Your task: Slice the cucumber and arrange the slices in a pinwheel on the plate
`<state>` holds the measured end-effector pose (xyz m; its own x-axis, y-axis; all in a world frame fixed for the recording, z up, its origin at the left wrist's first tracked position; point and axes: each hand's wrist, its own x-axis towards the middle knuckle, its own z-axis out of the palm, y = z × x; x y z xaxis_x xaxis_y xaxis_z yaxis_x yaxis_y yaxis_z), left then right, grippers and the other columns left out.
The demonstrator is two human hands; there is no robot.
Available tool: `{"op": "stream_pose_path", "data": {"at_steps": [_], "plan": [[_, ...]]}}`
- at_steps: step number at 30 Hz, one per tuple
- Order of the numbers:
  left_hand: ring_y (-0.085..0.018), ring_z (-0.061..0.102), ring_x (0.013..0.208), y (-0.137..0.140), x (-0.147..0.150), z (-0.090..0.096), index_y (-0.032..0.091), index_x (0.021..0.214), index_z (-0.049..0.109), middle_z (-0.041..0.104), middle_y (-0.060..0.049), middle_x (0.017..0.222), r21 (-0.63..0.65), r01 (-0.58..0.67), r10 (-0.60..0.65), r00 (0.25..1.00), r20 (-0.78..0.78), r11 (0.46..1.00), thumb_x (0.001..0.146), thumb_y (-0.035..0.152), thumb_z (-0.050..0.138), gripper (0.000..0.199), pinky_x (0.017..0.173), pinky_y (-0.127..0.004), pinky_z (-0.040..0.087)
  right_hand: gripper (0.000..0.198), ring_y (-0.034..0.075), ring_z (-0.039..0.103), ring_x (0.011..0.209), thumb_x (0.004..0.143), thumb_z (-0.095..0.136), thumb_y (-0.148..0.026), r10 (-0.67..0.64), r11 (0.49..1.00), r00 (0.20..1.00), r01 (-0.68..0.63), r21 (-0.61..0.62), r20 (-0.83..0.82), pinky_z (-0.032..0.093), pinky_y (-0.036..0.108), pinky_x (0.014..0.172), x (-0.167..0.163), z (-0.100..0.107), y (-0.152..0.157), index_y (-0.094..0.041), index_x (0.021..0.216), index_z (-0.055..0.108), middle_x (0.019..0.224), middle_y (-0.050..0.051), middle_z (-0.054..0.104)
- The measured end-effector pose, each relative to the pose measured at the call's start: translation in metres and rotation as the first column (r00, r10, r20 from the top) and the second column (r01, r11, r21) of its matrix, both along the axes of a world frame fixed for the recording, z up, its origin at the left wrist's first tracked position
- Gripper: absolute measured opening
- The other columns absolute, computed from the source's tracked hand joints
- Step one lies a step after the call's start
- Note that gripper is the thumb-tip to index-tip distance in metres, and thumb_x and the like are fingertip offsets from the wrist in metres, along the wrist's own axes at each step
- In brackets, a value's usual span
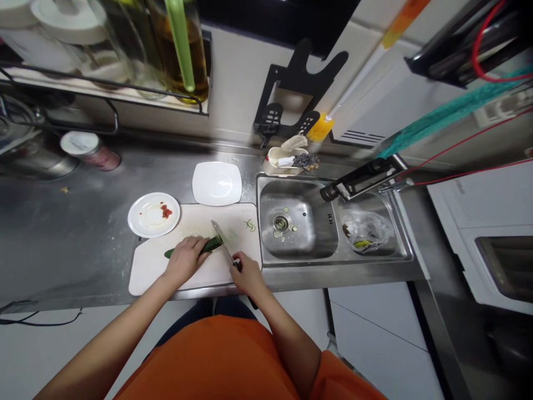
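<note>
A dark green cucumber lies on the white cutting board, and my left hand is closed over its middle, pressing it down. Its left tip pokes out beyond my palm. My right hand grips the handle of a kitchen knife. The blade stands at the cucumber's cut right end, pointing away from me and to the left; I cannot tell whether it touches. Thin green peel strips rest at the board's upper right.
Beyond the board are a round plate with red scraps and a white square plate. To the right, a double sink holds cucumber slices and a plastic bag. A lidded jar and a scrubber caddy stand further back.
</note>
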<state>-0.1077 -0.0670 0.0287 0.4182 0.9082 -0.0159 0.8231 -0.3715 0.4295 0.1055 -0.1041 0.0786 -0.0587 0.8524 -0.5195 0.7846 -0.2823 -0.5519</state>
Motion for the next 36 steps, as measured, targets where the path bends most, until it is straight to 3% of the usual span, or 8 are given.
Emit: {"op": "stream_pose_path", "data": {"at_steps": [5, 10, 17, 30, 36], "plan": [[-0.026, 0.056, 0.090, -0.001, 0.004, 0.003, 0.022, 0.121, 0.057, 0.064, -0.010, 0.097, -0.006, -0.025, 0.025, 1.000, -0.016, 1.000, 0.088, 0.036, 0.049, 0.036, 0.083, -0.041, 0.045, 0.023, 0.021, 0.061, 0.087, 0.094, 0.043, -0.030, 0.166, 0.985, 0.967, -0.170, 0.007, 0.193, 0.040, 0.029, 0.076, -0.007, 0.002, 0.005, -0.015, 0.104, 0.059, 0.091, 0.011, 0.066], [-0.025, 0.057, 0.089, -0.002, 0.005, 0.008, 0.021, 0.120, 0.058, 0.064, -0.009, 0.094, -0.048, -0.043, 0.041, 0.998, -0.041, 0.998, 0.088, 0.034, 0.049, 0.036, 0.081, -0.040, 0.046, 0.021, 0.021, 0.061, 0.089, 0.092, 0.039, -0.015, 0.240, 0.970, 0.924, -0.239, -0.041, 0.297, 0.044, 0.029, 0.075, -0.014, 0.007, 0.012, -0.015, 0.107, 0.054, 0.103, 0.013, 0.059], [-0.028, 0.055, 0.105, -0.001, 0.008, 0.004, 0.021, 0.122, 0.056, 0.062, -0.011, 0.113, -0.015, -0.070, 0.072, 0.993, 0.095, 0.997, 0.088, 0.038, 0.052, 0.039, 0.090, -0.043, 0.048, 0.034, 0.022, 0.062, 0.089, 0.086, 0.038, -0.007, 0.339, 0.940, 0.902, -0.336, -0.059, 0.268, 0.046, 0.030, 0.072, -0.011, 0.003, 0.021, -0.014, 0.119, 0.047, 0.100, 0.011, 0.061], [-0.024, 0.057, 0.111, 0.003, 0.010, -0.002, 0.023, 0.116, 0.060, 0.063, -0.009, 0.117, 0.008, -0.040, 0.037, 0.976, 0.216, 0.999, 0.090, 0.033, 0.050, 0.029, 0.096, -0.041, 0.048, 0.046, 0.023, 0.064, 0.087, 0.088, 0.034, -0.004, 0.411, 0.912, 0.875, -0.391, -0.124, 0.255, 0.046, 0.029, 0.068, -0.005, 0.013, 0.031, -0.016, 0.131, 0.044, 0.097, 0.012, 0.065], [-0.022, 0.058, 0.107, -0.001, 0.014, -0.009, 0.021, 0.115, 0.060, 0.066, -0.008, 0.111, 0.036, -0.035, 0.025, 0.968, 0.249, 0.999, 0.091, 0.027, 0.049, 0.027, 0.097, -0.041, 0.048, 0.045, 0.024, 0.064, 0.086, 0.087, 0.034, -0.003, 0.444, 0.896, 0.859, -0.422, -0.137, 0.254, 0.047, 0.029, 0.066, -0.003, 0.030, 0.028, -0.016, 0.128, 0.047, 0.096, 0.013, 0.065]]}}
